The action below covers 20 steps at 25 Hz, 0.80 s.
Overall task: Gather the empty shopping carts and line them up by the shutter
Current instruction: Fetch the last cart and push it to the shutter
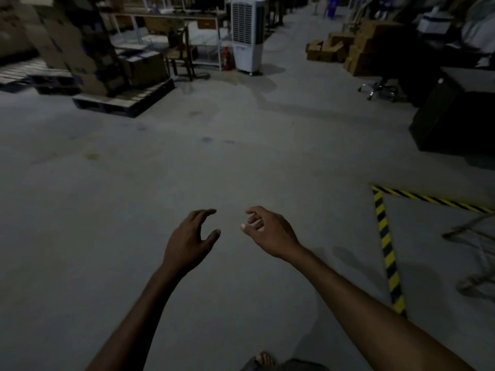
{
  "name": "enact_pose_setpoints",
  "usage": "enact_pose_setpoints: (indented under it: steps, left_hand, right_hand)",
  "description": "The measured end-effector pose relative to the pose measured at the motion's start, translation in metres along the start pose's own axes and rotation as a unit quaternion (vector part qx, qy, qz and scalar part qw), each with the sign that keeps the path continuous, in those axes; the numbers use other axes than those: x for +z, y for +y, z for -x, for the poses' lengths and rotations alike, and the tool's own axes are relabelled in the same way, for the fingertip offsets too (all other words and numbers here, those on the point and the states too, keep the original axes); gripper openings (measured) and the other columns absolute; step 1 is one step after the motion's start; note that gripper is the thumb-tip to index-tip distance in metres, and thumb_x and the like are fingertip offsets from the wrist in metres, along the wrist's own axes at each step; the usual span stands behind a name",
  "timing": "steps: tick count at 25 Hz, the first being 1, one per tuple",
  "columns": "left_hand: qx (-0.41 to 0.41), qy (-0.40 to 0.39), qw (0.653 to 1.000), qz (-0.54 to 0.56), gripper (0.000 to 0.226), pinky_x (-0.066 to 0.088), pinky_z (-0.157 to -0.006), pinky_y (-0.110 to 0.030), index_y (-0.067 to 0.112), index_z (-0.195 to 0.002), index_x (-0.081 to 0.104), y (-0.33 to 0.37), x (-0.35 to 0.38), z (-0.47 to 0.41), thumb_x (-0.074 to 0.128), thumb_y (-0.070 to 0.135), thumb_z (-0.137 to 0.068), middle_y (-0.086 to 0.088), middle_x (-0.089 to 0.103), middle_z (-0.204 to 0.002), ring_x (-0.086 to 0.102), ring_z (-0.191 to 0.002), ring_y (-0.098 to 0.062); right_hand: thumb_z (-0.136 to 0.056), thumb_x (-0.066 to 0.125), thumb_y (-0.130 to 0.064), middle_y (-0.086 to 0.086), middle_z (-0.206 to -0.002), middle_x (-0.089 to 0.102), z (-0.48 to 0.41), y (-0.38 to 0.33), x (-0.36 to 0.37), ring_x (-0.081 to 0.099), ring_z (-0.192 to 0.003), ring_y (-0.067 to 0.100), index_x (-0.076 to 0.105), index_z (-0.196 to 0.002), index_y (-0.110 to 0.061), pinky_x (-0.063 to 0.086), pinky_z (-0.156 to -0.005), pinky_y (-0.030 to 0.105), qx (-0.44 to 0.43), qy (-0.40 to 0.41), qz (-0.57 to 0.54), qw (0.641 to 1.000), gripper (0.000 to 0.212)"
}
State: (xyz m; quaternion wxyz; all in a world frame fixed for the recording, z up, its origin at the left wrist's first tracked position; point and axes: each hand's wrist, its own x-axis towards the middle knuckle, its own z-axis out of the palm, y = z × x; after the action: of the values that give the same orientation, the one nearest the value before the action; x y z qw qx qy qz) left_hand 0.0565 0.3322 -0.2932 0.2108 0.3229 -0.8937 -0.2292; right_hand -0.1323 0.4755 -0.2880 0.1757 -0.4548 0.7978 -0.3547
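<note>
Shopping cart [475, 236] — one, at right — two hands [191, 238] [270, 231] empty.

Left hand [191, 238]: outstretched, fingers loosely curled, holding nothing.
Right hand [267, 231]: outstretched, fingers relaxed, holding nothing.

Dim warehouse, stacked cardboard boxes [72, 46] on pallets [126, 99], air cooler [247, 33], hazard-striped floor tape [387, 245]
</note>
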Motion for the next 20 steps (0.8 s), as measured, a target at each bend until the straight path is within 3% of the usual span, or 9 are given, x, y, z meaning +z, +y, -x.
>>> enact_pose_setpoints:
  steps: [7,11,15,20]
  left_hand:
    - [-0.049,0.066,0.997,-0.017,0.064,0.054,-0.086,-0.038,0.039,-0.149,0.04,-0.023,-0.012,-0.038,0.069,0.043,-0.092,0.011,0.043,-0.149,0.056,-0.124,-0.016]
    - [-0.081,0.115,0.99,-0.012,0.072,0.057,-0.08,-0.037,0.041,-0.153,0.032,-0.057,-0.039,-0.05,0.07,0.042,-0.091,0.014,0.031,-0.155,0.055,-0.126,-0.013]
    - [-0.098,0.187,0.977,-0.042,0.072,0.056,-0.082,-0.035,0.036,-0.154,0.034,-0.111,-0.085,-0.063,0.069,0.047,-0.092,0.01,0.031,-0.157,0.055,-0.125,-0.014]
    - [-0.106,0.22,0.969,-0.025,0.065,0.055,-0.089,-0.037,0.039,-0.151,0.038,-0.204,-0.154,-0.078,0.065,0.054,-0.093,0.014,0.037,-0.153,0.054,-0.129,-0.011]
  right_hand:
    - [-0.092,0.065,-0.055,-0.015,-0.11,0.067,-0.083,-0.019,0.007,0.065,-0.094,0.006,0.06,-0.126,-0.033,0.056,-0.084,0.033,-0.061,-0.016,0.0,0.998,0.041]
    - [-0.094,0.058,-0.062,-0.011,-0.122,0.064,-0.13,-0.05,0.041,0.06,-0.107,0.01,0.052,-0.136,-0.032,0.051,-0.093,0.037,-0.144,-0.013,0.043,0.989,0.052]
    - [-0.097,0.053,-0.063,-0.005,-0.138,0.058,-0.181,-0.098,0.089,0.053,-0.123,0.016,0.046,-0.144,-0.028,0.045,-0.101,0.04,-0.256,-0.003,0.067,0.964,0.059]
    - [-0.099,0.051,-0.06,-0.005,-0.139,0.058,-0.252,-0.173,0.159,0.054,-0.123,0.013,0.048,-0.144,-0.027,0.05,-0.097,0.04,-0.352,-0.059,0.033,0.934,0.056]
